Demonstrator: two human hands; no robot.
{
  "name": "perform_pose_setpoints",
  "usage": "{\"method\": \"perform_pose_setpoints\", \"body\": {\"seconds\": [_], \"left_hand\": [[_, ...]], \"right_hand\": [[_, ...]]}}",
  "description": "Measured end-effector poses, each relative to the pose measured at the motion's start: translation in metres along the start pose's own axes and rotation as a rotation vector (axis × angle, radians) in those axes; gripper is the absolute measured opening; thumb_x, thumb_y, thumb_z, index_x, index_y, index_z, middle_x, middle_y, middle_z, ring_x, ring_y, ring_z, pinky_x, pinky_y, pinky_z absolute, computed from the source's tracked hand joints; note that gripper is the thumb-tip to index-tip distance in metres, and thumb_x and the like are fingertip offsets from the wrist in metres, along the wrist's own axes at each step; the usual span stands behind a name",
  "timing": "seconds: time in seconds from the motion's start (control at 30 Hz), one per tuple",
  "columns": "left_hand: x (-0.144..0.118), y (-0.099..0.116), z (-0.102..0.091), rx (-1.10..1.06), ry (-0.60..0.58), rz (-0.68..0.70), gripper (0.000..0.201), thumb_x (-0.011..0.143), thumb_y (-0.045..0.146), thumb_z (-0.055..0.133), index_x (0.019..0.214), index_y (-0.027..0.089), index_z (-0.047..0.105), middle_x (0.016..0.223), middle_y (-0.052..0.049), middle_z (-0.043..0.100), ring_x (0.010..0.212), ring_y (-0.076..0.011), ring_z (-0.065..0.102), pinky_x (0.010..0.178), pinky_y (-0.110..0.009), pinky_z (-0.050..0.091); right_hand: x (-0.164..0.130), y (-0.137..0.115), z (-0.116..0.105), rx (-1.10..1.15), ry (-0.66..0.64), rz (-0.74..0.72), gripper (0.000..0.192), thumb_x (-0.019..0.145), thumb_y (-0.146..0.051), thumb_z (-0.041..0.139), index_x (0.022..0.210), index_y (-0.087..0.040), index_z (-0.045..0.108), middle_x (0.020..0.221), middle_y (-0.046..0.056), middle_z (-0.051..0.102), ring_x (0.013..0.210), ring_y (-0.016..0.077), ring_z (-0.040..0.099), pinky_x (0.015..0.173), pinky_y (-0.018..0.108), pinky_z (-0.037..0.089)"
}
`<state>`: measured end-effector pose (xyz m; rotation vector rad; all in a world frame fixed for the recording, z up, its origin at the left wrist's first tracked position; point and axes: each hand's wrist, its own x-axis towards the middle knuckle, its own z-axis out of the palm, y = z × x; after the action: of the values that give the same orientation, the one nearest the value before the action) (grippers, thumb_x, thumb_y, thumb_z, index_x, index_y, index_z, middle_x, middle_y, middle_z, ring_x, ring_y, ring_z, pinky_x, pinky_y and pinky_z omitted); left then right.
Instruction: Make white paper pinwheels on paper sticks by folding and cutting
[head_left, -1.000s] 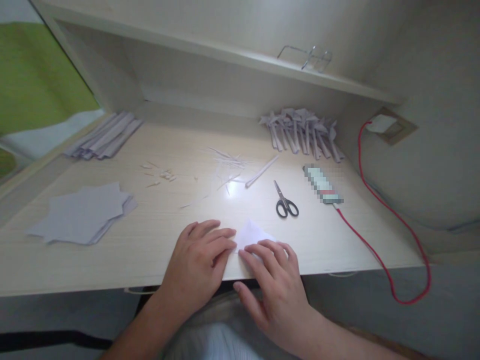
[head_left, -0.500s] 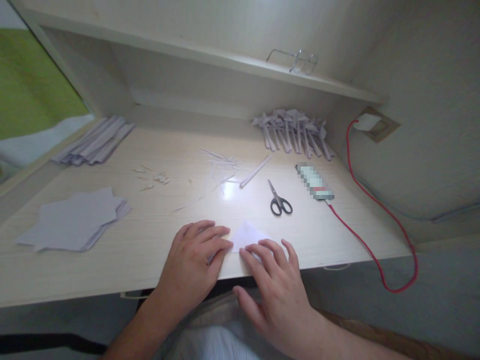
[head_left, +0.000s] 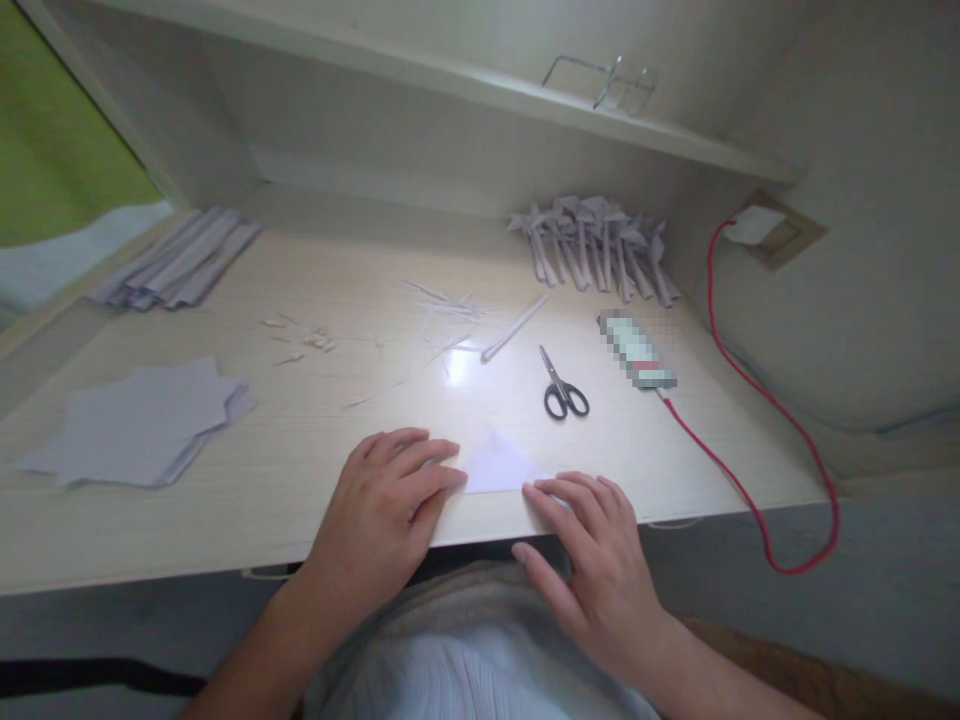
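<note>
Right hand (head_left: 600, 555) slid rightward along folded paper (head_left: 499, 467), near desk edge (head_left: 697, 512).

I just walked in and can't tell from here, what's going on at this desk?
A person sits at a pale wooden desk pressing a small folded white paper flat near the front edge, the left hand on its left side and the right hand on its right. Scissors lie just beyond, with a pile of folded paper pieces at the back and a stack of sheets to the left.
</note>
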<state>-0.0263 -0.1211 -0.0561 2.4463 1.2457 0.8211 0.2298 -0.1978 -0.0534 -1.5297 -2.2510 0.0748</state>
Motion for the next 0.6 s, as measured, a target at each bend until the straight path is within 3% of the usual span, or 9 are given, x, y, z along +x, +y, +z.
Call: {"method": "perform_pose_setpoints", "body": {"seconds": [0.17, 0.37, 0.53, 0.6], "left_hand": [[-0.005, -0.004, -0.002, 0.021, -0.011, 0.032, 0.031, 0.095, 0.011, 0.057, 0.112, 0.031, 0.075, 0.127, 0.000, 0.073, 0.122, -0.0273, 0.057, 0.104, -0.052, 0.045], [-0.003, 0.003, -0.005, 0.025, 0.004, 0.009, 0.019, 0.094, 0.022, 0.064, 0.109, 0.028, 0.074, 0.124, -0.003, 0.072, 0.122, -0.0288, 0.056, 0.106, -0.053, 0.043], [-0.002, 0.015, -0.004, 0.041, -0.111, 0.017, 0.036, 0.097, 0.021, 0.059, 0.132, 0.026, 0.063, 0.135, -0.004, 0.067, 0.127, -0.0286, 0.053, 0.114, -0.055, 0.035], [-0.004, 0.019, -0.002, 0.028, -0.105, 0.015, 0.033, 0.098, 0.018, 0.055, 0.128, 0.025, 0.065, 0.131, -0.003, 0.069, 0.125, -0.0269, 0.055, 0.113, -0.053, 0.036]], "right_hand": [[-0.003, 0.018, 0.002, 0.063, 0.067, -0.044, 0.041, 0.095, -0.024, 0.066, 0.136, -0.021, 0.060, 0.125, 0.012, 0.065, 0.120, 0.0337, 0.054, 0.104, 0.058, 0.041], [-0.001, 0.028, 0.003, 0.161, 0.142, -0.099, 0.039, 0.091, -0.014, 0.067, 0.129, -0.019, 0.063, 0.118, 0.012, 0.065, 0.116, 0.0323, 0.056, 0.098, 0.053, 0.046], [0.012, 0.023, 0.003, 0.245, 0.059, -0.162, 0.045, 0.087, -0.016, 0.072, 0.130, -0.016, 0.060, 0.114, 0.013, 0.065, 0.108, 0.0310, 0.057, 0.093, 0.051, 0.048], [0.017, 0.021, 0.003, 0.288, 0.033, -0.194, 0.046, 0.087, -0.013, 0.070, 0.131, -0.017, 0.060, 0.111, 0.012, 0.066, 0.104, 0.0293, 0.058, 0.089, 0.049, 0.050]]}}
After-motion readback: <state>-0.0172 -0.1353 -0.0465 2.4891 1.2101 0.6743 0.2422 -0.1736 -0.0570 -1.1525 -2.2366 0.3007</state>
